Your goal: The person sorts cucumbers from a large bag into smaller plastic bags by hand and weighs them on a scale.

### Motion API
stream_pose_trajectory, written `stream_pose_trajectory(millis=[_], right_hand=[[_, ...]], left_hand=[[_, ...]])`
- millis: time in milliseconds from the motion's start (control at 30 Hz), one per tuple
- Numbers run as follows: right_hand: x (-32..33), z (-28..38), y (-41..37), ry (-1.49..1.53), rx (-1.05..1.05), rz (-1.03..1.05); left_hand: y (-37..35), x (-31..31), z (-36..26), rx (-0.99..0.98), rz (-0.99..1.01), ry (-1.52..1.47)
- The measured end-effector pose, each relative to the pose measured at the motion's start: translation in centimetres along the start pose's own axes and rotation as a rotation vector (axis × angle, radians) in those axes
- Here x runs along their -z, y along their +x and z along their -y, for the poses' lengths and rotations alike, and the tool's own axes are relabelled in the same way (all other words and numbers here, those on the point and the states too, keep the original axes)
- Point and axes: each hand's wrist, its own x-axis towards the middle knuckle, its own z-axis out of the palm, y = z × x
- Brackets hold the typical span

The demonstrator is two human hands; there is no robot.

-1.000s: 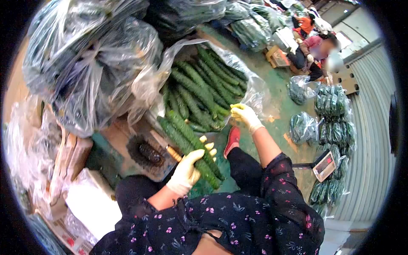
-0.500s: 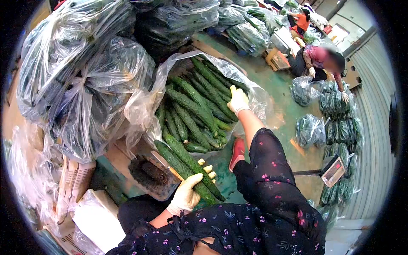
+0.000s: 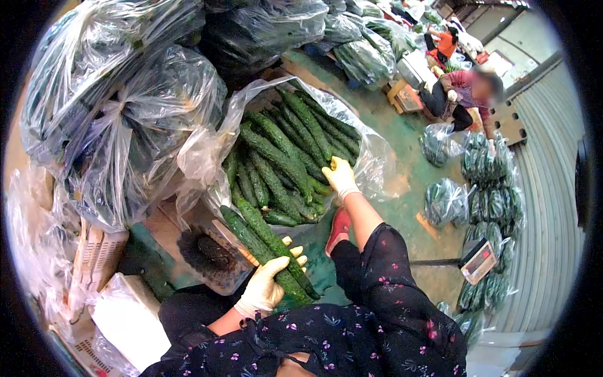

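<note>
Two long, bumpy green cucumbers (image 3: 260, 229) lie side by side in my gloved left hand (image 3: 267, 286), which is wrapped round their near ends. Just past them, a clear plastic bag (image 3: 377, 151) stands open on the floor, full of cucumbers (image 3: 276, 157). At the bag's right side, my gloved right hand (image 3: 341, 176) has its fingers curled on the lower end of a cucumber (image 3: 306, 122) on top of the pile. Its fingertips are partly hidden. A thin orange strip (image 3: 249, 257) shows beside my left hand; what it is I cannot make out.
Large tied plastic bags (image 3: 132, 125) are heaped at the left. A tray with a dark patch (image 3: 210, 251) sits near my left knee, by a crate (image 3: 97, 257). A scale display (image 3: 478, 261) and bagged cucumbers (image 3: 493, 207) stand right. A co-worker (image 3: 465, 94) crouches beyond.
My right hand has drawn back toward me along the pile, its fingers now curled at a cucumber's lower end. The left hand still holds both cucumbers. The whole view has shifted slightly.
</note>
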Motion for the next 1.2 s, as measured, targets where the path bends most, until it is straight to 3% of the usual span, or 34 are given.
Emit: stream_pose_trajectory(millis=[100,233,267,300,500,533,567,633,700,733,767,833,967,1100,1200], right_hand=[[1.3,0.1,2.5,-0.071,-0.046,0.090],[4.9,0.0,7.3,0.103,-0.013,-0.148],[7.5,2.7,6.9,0.129,-0.067,-0.140],[8.5,3.2,8.3,-0.018,-0.079,-0.202],[11.8,5.7,10.7,0.019,0.139,-0.478],[11.2,4.8,11.4,-0.007,0.203,-0.432],[9.5,3.9,12.0,0.402,0.192,-0.229],[8.2,4.7,10.3,0.528,0.187,0.156],[6.7,6.1,7.9,-0.166,0.322,-0.067],[6.6,6.7,7.3,-0.285,0.331,-0.119],[6.3,6.8,7.8,-0.276,0.332,-0.125],[5.7,6.5,8.8,-0.294,0.087,-0.199],[6.2,6.2,11.0,-0.452,-0.022,-0.061],[8.5,8.4,10.4,-0.531,-0.020,-0.009],[7.4,7.8,10.9,-0.403,0.008,-0.076]], left_hand=[[-0.3,0.2,0.2,0.018,-0.002,-0.030],[-0.1,0.4,0.3,0.030,0.016,-0.010],[-0.2,0.2,0.2,0.032,0.018,-0.013],[-0.3,0.0,0.2,0.032,0.017,-0.009],[-0.3,-0.2,-0.2,0.067,0.028,-0.039],[-0.2,-0.1,-0.2,0.049,0.024,-0.017],[-0.1,0.0,-0.2,0.028,0.021,0.003],[0.0,0.2,-0.2,0.025,0.019,0.021],[0.1,0.6,-0.2,0.023,0.012,0.020],[0.0,0.4,-0.4,0.018,-0.002,0.026],[0.2,0.4,-0.5,0.013,-0.002,0.036],[0.2,0.8,-0.4,0.009,-0.011,0.035],[0.4,0.7,-0.8,0.005,-0.018,0.047],[0.7,0.9,-1.0,0.013,-0.024,0.000],[0.9,1.1,-1.0,0.006,-0.040,-0.005]])
